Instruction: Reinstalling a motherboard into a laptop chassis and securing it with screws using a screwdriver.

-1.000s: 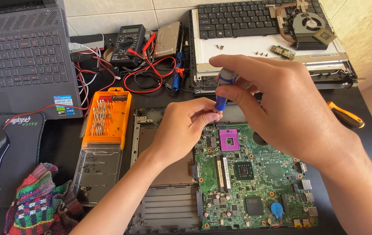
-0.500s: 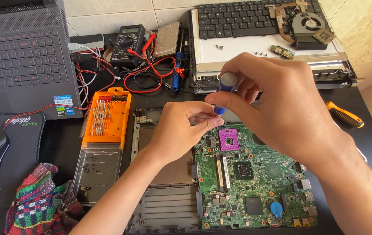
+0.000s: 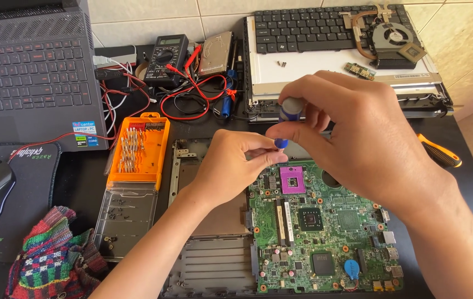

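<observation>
Together both hands (image 3: 297,147) pinch a blue screwdriver (image 3: 287,119) upright between them, above the green motherboard (image 3: 325,227).

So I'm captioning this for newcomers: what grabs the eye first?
The two hands at centre: the right hand pinches a small blue screwdriver upright, and the left hand steadies its lower end. Under them lies a bare green motherboard. To the left sits a bright orange bit case.
</observation>
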